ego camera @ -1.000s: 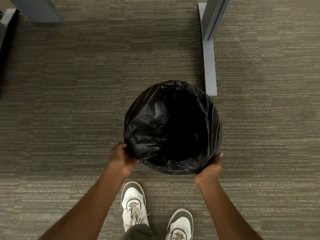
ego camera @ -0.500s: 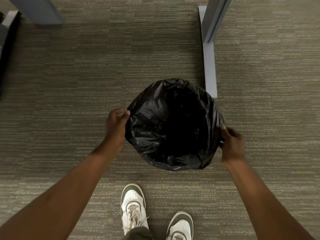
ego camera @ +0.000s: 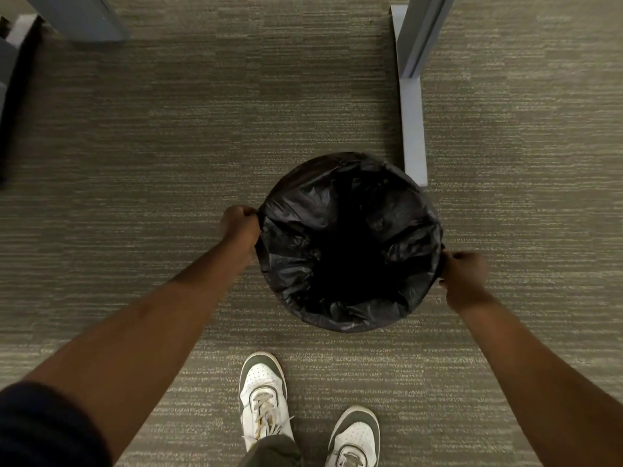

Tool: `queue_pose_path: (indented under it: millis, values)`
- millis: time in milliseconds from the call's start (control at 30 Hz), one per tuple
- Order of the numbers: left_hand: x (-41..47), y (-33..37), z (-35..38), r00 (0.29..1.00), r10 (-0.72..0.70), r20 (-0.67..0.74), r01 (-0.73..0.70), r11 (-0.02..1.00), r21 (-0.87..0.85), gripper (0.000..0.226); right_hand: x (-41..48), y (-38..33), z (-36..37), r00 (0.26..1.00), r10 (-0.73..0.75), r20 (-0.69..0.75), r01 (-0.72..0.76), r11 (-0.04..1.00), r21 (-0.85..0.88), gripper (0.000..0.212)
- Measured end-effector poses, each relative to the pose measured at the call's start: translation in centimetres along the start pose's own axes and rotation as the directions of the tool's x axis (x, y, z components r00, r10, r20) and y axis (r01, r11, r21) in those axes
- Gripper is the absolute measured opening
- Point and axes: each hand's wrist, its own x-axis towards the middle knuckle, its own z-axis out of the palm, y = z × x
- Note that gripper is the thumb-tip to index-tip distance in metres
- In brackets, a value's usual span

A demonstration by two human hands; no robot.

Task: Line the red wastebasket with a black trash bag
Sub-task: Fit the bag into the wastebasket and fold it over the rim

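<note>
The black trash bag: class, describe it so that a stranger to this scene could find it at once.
On the grey carpet, just in front of the grey metal foot, the black trash bag lies open. The left hand and the right hand pinch its sides. Nothing else here is round, glossy, crinkled black.

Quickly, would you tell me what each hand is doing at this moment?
Left hand: closed, gripping the edge of the black trash bag at the rim's left side.
Right hand: closed, pinching the bag's edge at the rim's right side.
</note>
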Motion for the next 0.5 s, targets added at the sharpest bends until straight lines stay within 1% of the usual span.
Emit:
queue_pose_path:
  millis: [67,100,133,167,233,267,300,333,367,400,433,467,500]
  values:
    - [0.3,-0.1,0.4,0.999,-0.032,0.044,0.034,0.999,-0.036,0.017,0.1,0.0,0.1,0.997,-0.003,0.080,0.008,0.998,-0.064,0.041]
    - [0.3,0.0,0.4,0.998,-0.049,0.041,0.051,0.998,-0.048,0.021,0.0,-0.2,0.2,0.996,0.002,0.091,0.004,0.998,-0.066,0.043]
    - [0.3,0.1,0.4,0.998,-0.062,0.013,0.062,0.997,-0.040,0.028,-0.1,-0.4,0.1,0.998,-0.017,0.065,0.022,0.997,-0.076,0.047]
    - [0.3,0.1,0.2,0.997,-0.067,-0.039,0.067,0.998,0.007,0.036,-0.3,-0.7,-0.1,0.998,-0.067,0.009,0.067,0.993,-0.101,0.051]
    - [-0.6,-0.3,-0.8,0.985,-0.052,-0.162,0.080,0.982,0.172,0.042,-1.0,-1.5,-0.7,0.968,-0.238,-0.074,0.221,0.957,-0.190,0.049]
    - [-1.4,-0.8,-1.2,0.979,-0.029,-0.200,0.077,0.969,0.235,0.041,-1.4,-1.7,-1.0,0.944,-0.322,-0.071,0.300,0.928,-0.220,0.045]
    - [-2.4,-1.4,-1.7,0.977,0.006,-0.212,0.054,0.961,0.273,0.039,-1.8,-1.9,-1.2,0.930,-0.365,-0.044,0.345,0.907,-0.244,0.041]
    - [-3.4,-2.3,-2.1,0.979,0.047,-0.200,0.012,0.959,0.283,0.036,-2.3,-2.0,-1.3,0.927,-0.375,0.008,0.364,0.892,-0.268,0.043]
    - [-4.7,-3.0,-2.5,0.983,0.080,-0.167,-0.031,0.961,0.274,0.035,-2.6,-2.2,-1.3,0.932,-0.355,0.078,0.362,0.888,-0.283,0.050]
    - [-5.7,-3.8,-2.6,0.989,0.093,-0.111,-0.063,0.967,0.246,0.036,-2.9,-2.2,-1.3,0.935,-0.317,0.157,0.350,0.894,-0.281,0.053]
    - [-6.5,-4.4,-2.6,0.997,0.075,-0.028,-0.068,0.980,0.188,0.039,-3.1,-2.4,-1.3,0.930,-0.282,0.235,0.341,0.900,-0.271,0.046]
    - [-7.2,-4.9,-2.5,0.997,0.026,0.076,-0.034,0.994,0.102,0.040,-3.3,-2.6,-1.3,0.917,-0.255,0.307,0.336,0.908,-0.250,0.034]
    - [-7.7,-5.2,-2.3,0.982,-0.026,0.185,0.023,1.000,0.021,0.038,-3.3,-2.6,-1.4,0.902,-0.231,0.364,0.326,0.918,-0.224,0.024]
